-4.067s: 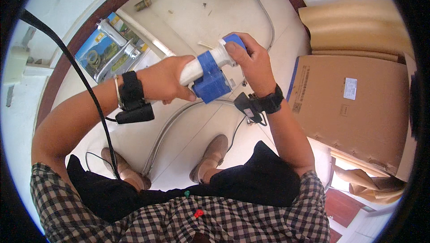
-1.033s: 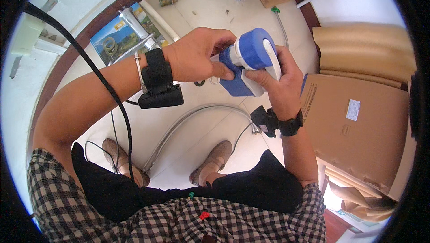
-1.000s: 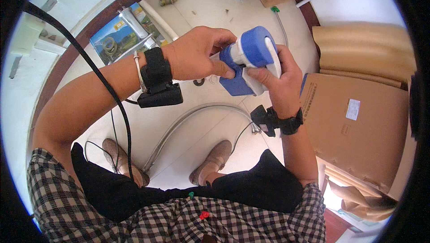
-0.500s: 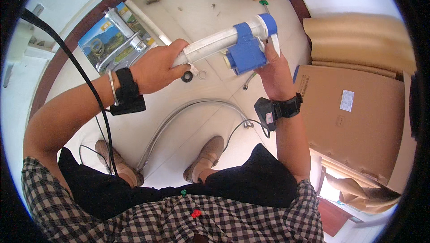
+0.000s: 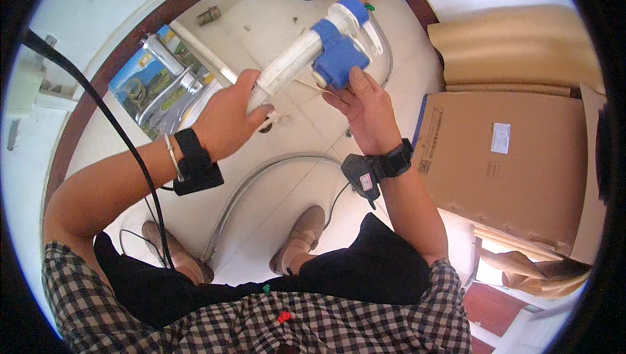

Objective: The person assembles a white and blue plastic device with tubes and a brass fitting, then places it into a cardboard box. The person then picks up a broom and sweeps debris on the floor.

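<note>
A toilet fill valve (image 5: 291, 61), with a white tube and a blue float and cap, is held tilted above the floor, its blue end up and to the right. My left hand (image 5: 225, 118) is closed round the lower end of the tube. My right hand (image 5: 368, 111) is just below the blue float, palm partly up and fingers apart. One fingertip meets or nearly meets the float's lower edge; I cannot tell which. A dark round washer (image 5: 265, 127) shows partly beneath my left hand.
A braided hose (image 5: 261, 170) curves across the tiles before my feet. A faucet (image 5: 163, 96) lies on a colourful printed sheet at the left. Cardboard boxes (image 5: 515, 187) stand at the right. A black cable (image 5: 98, 83) hangs on the left.
My right hand has come off the valve's blue end and lowered to below the float. The valve has moved left and tilted more steeply, still in my left hand.
</note>
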`<state>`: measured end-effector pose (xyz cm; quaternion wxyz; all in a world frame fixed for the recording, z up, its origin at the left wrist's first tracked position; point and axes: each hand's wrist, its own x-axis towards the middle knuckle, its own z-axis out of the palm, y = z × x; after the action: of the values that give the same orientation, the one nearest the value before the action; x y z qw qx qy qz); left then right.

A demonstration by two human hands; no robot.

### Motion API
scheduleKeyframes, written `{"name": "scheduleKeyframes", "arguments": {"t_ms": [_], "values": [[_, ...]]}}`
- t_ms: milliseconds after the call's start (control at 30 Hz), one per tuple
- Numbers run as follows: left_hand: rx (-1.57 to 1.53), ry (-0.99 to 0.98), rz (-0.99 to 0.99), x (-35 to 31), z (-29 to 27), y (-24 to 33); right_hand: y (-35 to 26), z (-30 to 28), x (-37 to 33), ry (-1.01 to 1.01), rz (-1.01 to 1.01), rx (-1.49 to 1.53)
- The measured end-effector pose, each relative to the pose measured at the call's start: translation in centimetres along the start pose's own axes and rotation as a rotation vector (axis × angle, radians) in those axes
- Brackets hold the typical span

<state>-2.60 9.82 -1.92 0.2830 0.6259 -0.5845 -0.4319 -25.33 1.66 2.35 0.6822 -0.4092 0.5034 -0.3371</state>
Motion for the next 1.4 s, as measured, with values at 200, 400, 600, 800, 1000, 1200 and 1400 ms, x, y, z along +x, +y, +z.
{"name": "scheduleKeyframes", "arguments": {"t_ms": [200, 400, 600, 800, 1000, 1200, 1400], "values": [[-0.121, -0.086, 0.007, -1.1, 1.1, -0.2, 0.3, 1.4, 0.3, -0.029, -0.018, 0.202], [-0.179, -0.117, 0.064, -1.0, 2.0, -1.3, 0.9, 2.0, -0.7, 0.018, -0.078, 0.201], [-0.050, -0.077, -0.015, -0.8, 1.5, -1.2, 1.0, 2.7, -0.2, 0.020, -0.025, 0.166], [-0.129, -0.178, -0.047, -1.2, 0.4, -1.8, 1.7, 2.7, 0.0, -0.015, 0.033, 0.120], [-0.196, -0.480, -0.346, -4.0, -3.1, -2.3, 5.5, 3.6, -0.6, -0.118, 0.286, 0.261], [0.069, -0.423, -0.170, -13.7, -6.2, -12.0, 8.3, 5.0, -0.4, -0.581, 1.080, -0.283], [0.042, -0.598, -0.474, -14.9, -7.7, -11.8, 6.6, 6.3, 12.0, -0.627, -0.068, -1.204]]}}
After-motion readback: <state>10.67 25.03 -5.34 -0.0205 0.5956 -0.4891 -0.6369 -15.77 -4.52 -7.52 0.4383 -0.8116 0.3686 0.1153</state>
